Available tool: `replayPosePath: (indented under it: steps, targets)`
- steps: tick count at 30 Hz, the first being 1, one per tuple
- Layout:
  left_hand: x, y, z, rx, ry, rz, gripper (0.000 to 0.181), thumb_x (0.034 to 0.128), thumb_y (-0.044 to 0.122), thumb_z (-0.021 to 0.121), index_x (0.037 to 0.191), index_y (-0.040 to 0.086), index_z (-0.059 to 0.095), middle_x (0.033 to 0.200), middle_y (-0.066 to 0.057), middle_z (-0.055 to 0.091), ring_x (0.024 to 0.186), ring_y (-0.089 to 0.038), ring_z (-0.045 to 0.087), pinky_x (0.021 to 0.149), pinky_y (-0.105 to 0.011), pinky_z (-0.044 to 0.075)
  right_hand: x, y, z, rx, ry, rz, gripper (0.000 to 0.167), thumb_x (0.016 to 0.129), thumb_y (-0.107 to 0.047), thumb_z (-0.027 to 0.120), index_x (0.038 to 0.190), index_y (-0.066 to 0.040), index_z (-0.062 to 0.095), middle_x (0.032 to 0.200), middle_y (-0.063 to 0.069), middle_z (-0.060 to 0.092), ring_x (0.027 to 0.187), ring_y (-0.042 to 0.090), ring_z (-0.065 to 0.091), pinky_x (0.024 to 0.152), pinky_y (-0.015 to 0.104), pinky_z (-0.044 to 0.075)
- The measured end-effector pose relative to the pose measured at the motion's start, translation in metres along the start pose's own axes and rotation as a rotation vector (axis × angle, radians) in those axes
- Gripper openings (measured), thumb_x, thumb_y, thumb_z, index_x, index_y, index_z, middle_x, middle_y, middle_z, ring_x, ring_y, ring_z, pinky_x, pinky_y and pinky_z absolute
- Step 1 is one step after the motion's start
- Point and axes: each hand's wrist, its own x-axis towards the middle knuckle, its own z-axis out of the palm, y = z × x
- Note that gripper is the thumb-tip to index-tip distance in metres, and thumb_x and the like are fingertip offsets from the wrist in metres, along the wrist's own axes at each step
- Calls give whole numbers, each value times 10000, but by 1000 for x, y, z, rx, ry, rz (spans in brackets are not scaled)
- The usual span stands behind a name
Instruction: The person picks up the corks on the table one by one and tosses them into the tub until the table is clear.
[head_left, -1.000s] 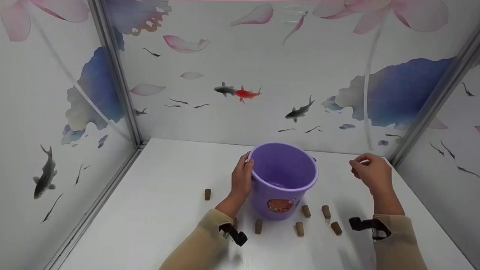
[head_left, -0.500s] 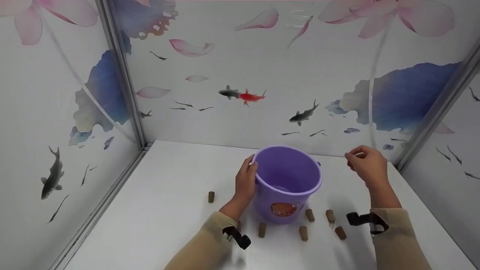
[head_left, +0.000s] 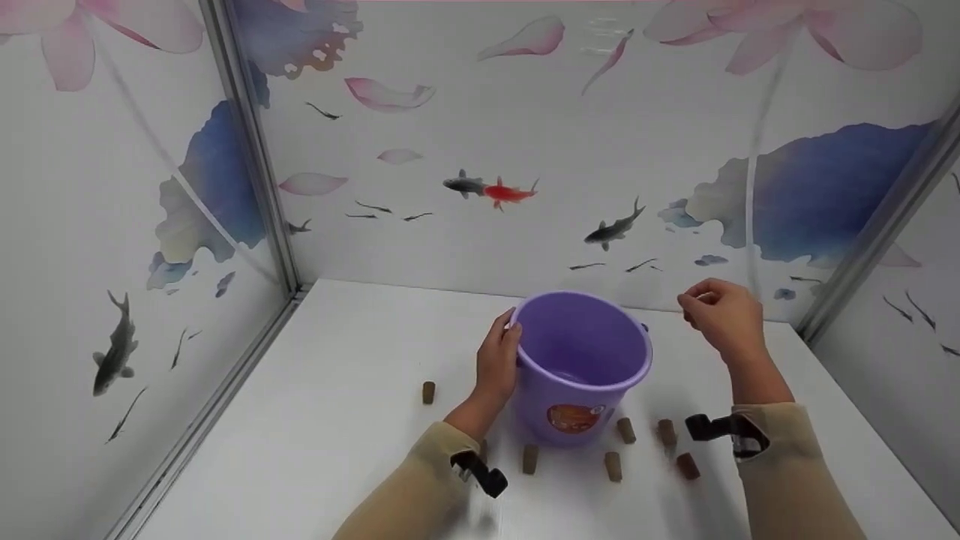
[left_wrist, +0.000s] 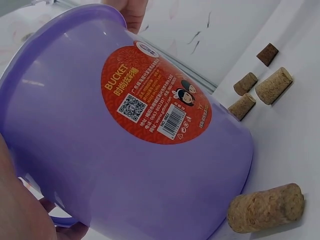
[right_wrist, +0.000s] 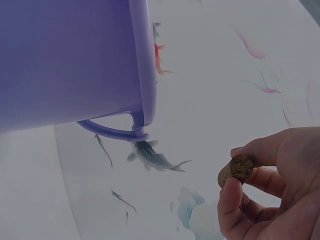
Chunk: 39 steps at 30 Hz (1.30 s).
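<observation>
A purple plastic bucket [head_left: 534,394] with a red oval label stands upright on the white table, its inside looking bare from above. My left hand [head_left: 496,358] grips the bucket's left rim, thumb over the edge and fingers on the outer wall. To the right of the bucket, my right hand [head_left: 724,319] is raised at about rim height, apart from it. In the right wrist view, that hand pinches a small cork [right_wrist: 241,168] between thumb and fingers. Several more corks lie in front of the bucket, such as the cork [left_wrist: 266,207] close to its base.
One cork [head_left: 428,392] lies off to the left of the bucket. Another, reddish-brown cork [head_left: 688,466] is at the right. White walls [head_left: 420,255] printed with fish and petals enclose the table on the back and sides. The bucket's handle [right_wrist: 112,132] hangs down its side.
My right hand has risen and moved left, nearer the bucket. The left hand keeps its hold on the rim, and the bucket stays in place while the head view shifts slightly.
</observation>
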Motion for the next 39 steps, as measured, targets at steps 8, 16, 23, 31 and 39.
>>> replayPosePath:
  steps: [8, 16, 23, 31, 39]
  targets:
    - [-2, -1, 1, 10, 1, 6, 498, 1121, 363, 432, 1555, 146, 541, 1441, -161, 666, 1277, -321, 649, 1031, -483, 541, -1, -10, 12, -16, 4, -16, 315, 1035, -365, 660, 1125, -70, 720, 958, 103, 745, 842, 210, 662, 733, 288, 525]
    - [-1, 1, 3, 7, 1, -5, 503, 1118, 361, 443, 1567, 151, 529, 1410, -158, 680, 1241, -334, 655, 961, -414, 549, -3, -22, 30, -25, 32, -80, 247, 1012, -303, 676, 1064, -67, 727, 877, 98, 730, 767, 207, 643, 674, 306, 514]
    - [0, 1, 1, -2, -5, -5, 501, 1121, 378, 436, 1558, 156, 539, 1361, -184, 695, 1204, -345, 666, 926, -415, 554, -3, -32, 38, -37, 32, -130, 212, 1003, -270, 685, 1039, -69, 739, 882, 115, 747, 749, 195, 640, 671, 319, 500]
    - [1, 1, 0, 10, 9, -4, 492, 1118, 375, 439, 1552, 172, 550, 1403, -150, 691, 1250, -331, 662, 967, -426, 553, -5, -52, 48, -49, 20, -172, 204, 997, -274, 698, 1017, -77, 747, 896, 125, 761, 782, 228, 660, 706, 336, 483]
    - [2, 0, -1, 11, 1, -7, 496, 1114, 375, 440, 1547, 163, 552, 1417, -142, 685, 1239, -307, 663, 951, -411, 554, -6, -68, 59, -51, 20, -162, 189, 989, -264, 702, 1004, -81, 749, 892, 130, 760, 810, 265, 669, 704, 318, 495]
